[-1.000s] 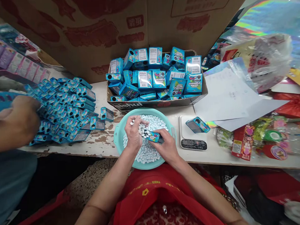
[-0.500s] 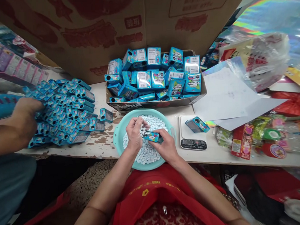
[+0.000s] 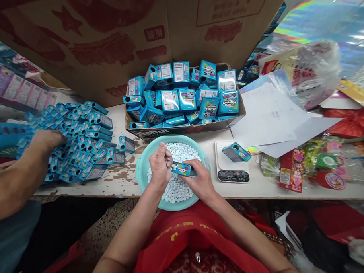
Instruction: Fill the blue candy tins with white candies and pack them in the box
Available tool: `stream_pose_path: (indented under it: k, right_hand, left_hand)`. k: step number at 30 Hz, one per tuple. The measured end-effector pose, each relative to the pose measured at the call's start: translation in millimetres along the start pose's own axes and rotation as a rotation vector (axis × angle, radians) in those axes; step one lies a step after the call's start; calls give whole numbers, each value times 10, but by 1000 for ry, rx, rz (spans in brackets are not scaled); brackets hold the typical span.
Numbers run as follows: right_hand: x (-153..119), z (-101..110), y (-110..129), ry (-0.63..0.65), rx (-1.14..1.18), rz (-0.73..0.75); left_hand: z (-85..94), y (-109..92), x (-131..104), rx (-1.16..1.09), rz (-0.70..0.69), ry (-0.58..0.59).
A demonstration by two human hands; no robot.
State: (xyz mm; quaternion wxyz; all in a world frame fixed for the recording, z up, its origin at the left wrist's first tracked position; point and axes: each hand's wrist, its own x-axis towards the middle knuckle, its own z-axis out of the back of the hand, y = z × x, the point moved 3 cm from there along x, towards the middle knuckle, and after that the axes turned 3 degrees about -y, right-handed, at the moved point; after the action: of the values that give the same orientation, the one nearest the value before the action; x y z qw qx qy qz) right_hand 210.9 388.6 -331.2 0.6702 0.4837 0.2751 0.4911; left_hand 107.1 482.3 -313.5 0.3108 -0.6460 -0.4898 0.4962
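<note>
My right hand (image 3: 200, 179) grips a small blue candy box (image 3: 182, 168), lettered "Caramelo Macizo", tilted over the turquoise basin (image 3: 141, 185). Close against the left end of that box, my left hand (image 3: 160, 164) is closed with its fingers curled. A few white candies show between those fingers and the box end; how many are inside the fist is hidden. Below both hands, small pale round candies (image 3: 176, 191) fill the basin.
Behind the basin stands a carton (image 3: 182, 131) of blue boxes. At left, a co-worker's hand (image 3: 49, 139) reaches into a heap of boxes (image 3: 83, 144). To the right, a scale (image 3: 227, 164) bears one box (image 3: 236, 152). Papers (image 3: 267, 117) and candy packets (image 3: 292, 170) lie further right.
My left hand's fingers have curled in from a looser pinch, close to the box. The held box has shifted slightly left and lies flatter. The co-worker's hand has moved right across the heap.
</note>
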Motion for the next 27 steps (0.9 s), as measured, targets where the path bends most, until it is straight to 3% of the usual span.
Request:
stream_pose_path:
  k: [4,8,11,14,17,20,24,27]
  right_hand:
    - [-58,109,-17,-39,103,-81]
    - [-203,212,-67,-83,170,-157]
    - [-336,314,-121,-110,189,-197]
    - [-474,455,-179,-152,202,-250]
    - [-619,611,-258,-206,226,-328]
    - [-755,767,-367,-289,268,-391]
    - [-871,974,-530,-423,292,-442]
    - [-907,1128,-622,-524,284,-467]
  left_hand:
    - [127,-38,153,-114,156,20]
    - [415,317,307,83,483,-60]
    - [532,575,300,305,649,92]
    - [452,621,287,514,603,304]
    - [123,567,312,702,477,470]
    - [-440,580,318,807,312,695]
    - [-1246,780,254,1011,113,930]
    - [-1719,952,189,1247,-182,1032]
